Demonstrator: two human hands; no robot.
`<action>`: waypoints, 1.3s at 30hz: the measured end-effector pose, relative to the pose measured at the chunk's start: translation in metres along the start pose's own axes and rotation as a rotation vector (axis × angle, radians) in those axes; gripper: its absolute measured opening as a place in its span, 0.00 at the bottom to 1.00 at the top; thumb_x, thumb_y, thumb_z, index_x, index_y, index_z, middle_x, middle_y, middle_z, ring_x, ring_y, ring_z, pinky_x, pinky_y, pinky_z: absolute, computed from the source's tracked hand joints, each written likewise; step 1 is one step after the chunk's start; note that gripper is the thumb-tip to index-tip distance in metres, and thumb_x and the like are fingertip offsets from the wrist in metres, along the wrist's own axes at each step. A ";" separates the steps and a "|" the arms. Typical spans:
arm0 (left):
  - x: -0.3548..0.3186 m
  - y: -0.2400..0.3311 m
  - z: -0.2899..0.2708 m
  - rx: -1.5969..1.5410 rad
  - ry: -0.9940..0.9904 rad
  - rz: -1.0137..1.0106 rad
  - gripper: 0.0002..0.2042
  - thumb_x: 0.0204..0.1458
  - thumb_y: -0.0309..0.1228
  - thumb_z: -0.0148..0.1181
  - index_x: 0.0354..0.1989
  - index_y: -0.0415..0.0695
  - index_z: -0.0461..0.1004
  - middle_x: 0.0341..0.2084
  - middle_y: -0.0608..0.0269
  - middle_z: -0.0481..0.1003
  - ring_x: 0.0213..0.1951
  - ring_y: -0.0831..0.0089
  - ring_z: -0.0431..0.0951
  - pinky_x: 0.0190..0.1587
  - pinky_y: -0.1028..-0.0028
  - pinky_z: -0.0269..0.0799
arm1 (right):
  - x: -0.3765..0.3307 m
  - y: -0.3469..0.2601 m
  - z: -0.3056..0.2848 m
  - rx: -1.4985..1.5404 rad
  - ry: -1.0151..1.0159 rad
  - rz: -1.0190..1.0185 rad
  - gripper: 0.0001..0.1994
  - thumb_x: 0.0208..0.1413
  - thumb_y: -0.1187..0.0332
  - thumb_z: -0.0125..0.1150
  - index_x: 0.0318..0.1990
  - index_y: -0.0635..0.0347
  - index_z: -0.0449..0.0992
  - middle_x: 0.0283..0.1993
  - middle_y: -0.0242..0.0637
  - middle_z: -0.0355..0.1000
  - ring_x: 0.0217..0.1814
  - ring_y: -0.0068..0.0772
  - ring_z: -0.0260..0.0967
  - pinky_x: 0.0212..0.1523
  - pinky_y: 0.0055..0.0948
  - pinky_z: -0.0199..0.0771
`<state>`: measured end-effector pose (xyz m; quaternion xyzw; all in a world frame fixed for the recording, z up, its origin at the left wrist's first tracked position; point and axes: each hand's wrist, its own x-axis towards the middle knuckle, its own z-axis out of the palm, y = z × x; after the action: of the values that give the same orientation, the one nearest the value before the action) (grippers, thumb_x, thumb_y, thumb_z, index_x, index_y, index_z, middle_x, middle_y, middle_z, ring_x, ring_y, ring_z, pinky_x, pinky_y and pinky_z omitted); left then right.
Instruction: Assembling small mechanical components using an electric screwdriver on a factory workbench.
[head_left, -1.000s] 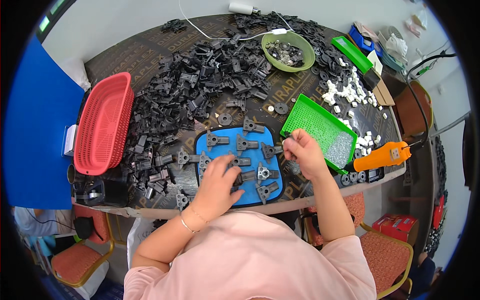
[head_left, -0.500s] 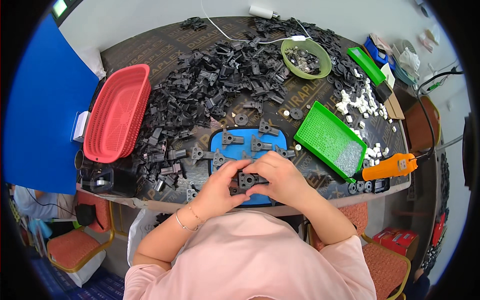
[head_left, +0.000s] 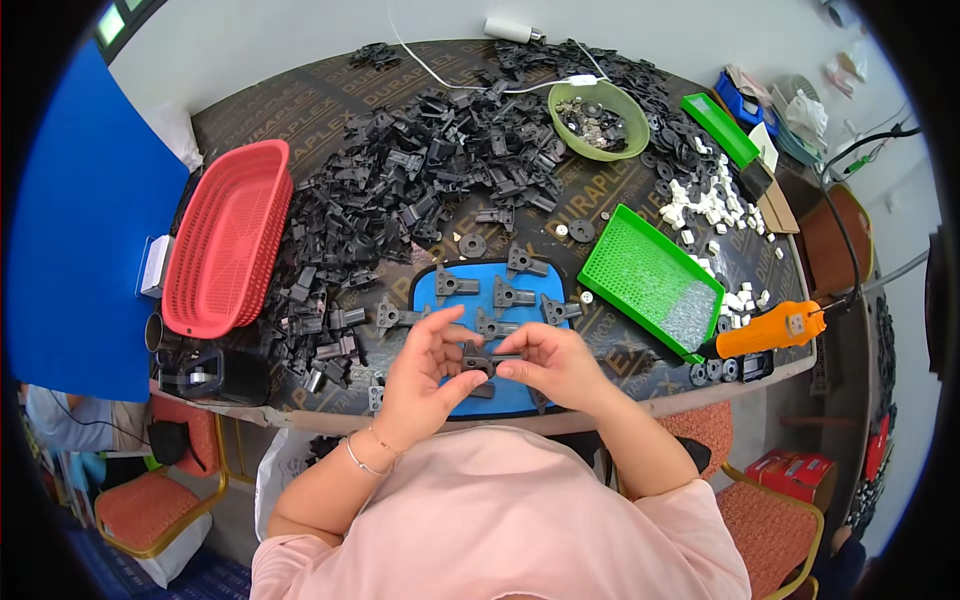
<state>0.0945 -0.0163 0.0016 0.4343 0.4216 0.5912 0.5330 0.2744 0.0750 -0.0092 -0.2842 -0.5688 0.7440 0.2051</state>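
Hands meet over the near edge of the blue mat (head_left: pixel 432 290), both working on 1 dark bracket piece (head_left: pixel 487 358) held just above it. The left hand (head_left: pixel 425 375) is curled, thumb and fingers pinching the piece from its left end, and the right hand (head_left: pixel 552 365) is likewise closed on the right end, fingertips pressed toward the left hand's so the part sits between them, clear of the mat. This looks like the fitting step of an assembly, with 2 small parts being pressed or seated together in the fingers, though the joint itself is too small to make out. On the mat beyond the hands lie several more grey brackets (head_left: pixel 512 296) in loose rows, apart from each other. A large heap of black plastic parts (head_left: pixel 420 190) covers the table (head_left: pixel 300 110) behind them, with a red basket (head_left: pixel 225 240) at the left, a green tray (head_left: pixel 645 280) just right of the mat, a green bowl (head_left: pixel 598 105) of small round pieces farther back, white pieces (head_left: pixel 700 205) scattered near the tray, and an orange power tool (head_left: pixel 770 330) at the right edge. Judging from the grip, the next move calls for steady, aligned pressure from both thumbs, keeping the piece square so it does not slip out sideways.
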 end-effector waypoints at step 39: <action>0.010 -0.020 0.000 0.820 -0.022 -0.086 0.13 0.42 0.19 0.65 0.40 0.37 0.75 0.26 0.69 0.74 0.26 0.85 0.70 0.31 0.83 0.68 | -0.133 0.040 -0.352 -1.346 0.947 0.640 0.38 0.48 0.49 0.56 0.67 0.43 0.50 0.73 0.46 0.34 0.74 0.54 0.31 0.65 0.63 0.37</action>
<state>0.0988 -0.0046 -0.0172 0.5991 0.6344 0.3464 0.3445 0.6066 0.2373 -0.0902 -0.7688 -0.6347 0.0772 -0.0096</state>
